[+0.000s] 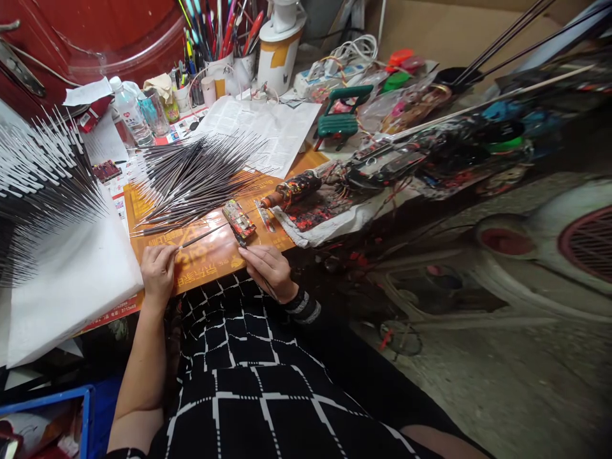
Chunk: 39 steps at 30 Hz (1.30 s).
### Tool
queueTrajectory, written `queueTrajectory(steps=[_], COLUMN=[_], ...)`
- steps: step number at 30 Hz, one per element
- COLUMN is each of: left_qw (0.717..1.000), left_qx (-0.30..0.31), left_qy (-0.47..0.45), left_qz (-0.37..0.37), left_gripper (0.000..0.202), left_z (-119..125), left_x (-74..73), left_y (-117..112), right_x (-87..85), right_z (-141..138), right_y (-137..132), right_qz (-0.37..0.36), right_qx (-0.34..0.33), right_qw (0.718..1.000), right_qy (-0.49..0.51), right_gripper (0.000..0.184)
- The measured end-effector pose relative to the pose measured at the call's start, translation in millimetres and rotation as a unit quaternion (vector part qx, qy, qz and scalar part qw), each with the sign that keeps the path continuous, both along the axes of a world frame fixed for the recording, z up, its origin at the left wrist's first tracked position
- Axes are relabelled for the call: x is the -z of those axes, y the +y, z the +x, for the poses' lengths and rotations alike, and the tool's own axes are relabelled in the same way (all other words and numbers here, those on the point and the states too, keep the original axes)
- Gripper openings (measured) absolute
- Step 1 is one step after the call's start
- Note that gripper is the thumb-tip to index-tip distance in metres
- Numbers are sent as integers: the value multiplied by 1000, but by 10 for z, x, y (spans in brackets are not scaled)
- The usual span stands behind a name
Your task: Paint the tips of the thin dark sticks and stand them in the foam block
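My left hand [160, 269], fingers pinched together, holds one end of a thin dark rod [203, 236] over the orange board. The rod's fine tip runs toward the orange-brown nose of a paint-spattered spindle [292, 190]; I cannot tell whether they touch. Closed around a slim tool with a dark tip [241, 243] is my right hand [270, 269], just below a small paint-caked block [239, 220]. The tool's kind is not clear. Beyond both hands lies a large heap of similar dark rods [191, 175] with pointed ends.
Many white-tipped rods [43, 166] stick out of a white foam block [71, 280] at left. Newspaper [258, 124], a plastic bottle [129, 111] and pots of brushes [222, 64] stand behind. A green-handled object [342, 118] and clutter line the right.
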State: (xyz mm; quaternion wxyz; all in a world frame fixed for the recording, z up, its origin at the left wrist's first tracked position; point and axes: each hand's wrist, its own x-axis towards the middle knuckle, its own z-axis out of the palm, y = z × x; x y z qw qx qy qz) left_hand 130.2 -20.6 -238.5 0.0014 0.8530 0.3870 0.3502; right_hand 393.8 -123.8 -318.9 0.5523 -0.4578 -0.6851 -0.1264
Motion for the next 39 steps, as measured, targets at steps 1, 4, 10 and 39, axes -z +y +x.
queueTrajectory(steps=[1, 4, 10, 39], left_qw=[1000, 1000, 1000, 1000], left_qx=[-2, -8, -6, -12], left_qy=[0, 1, 1, -4], left_qz=[-2, -7, -4, 10], left_gripper=[22, 22, 21, 21], left_z=[0, 2, 4, 24], left_x=[0, -2, -10, 81], left_y=[0, -1, 3, -91], right_x=[0, 7, 17, 34], right_z=[-1, 1, -13, -807], right_y=[-2, -7, -7, -53], right_qz=[-6, -22, -28, -28], right_qx=[-1, -3, 15, -128], right_qw=[1000, 1000, 999, 991], right_qy=[2, 10, 9, -25], right_gripper=[46, 44, 45, 62])
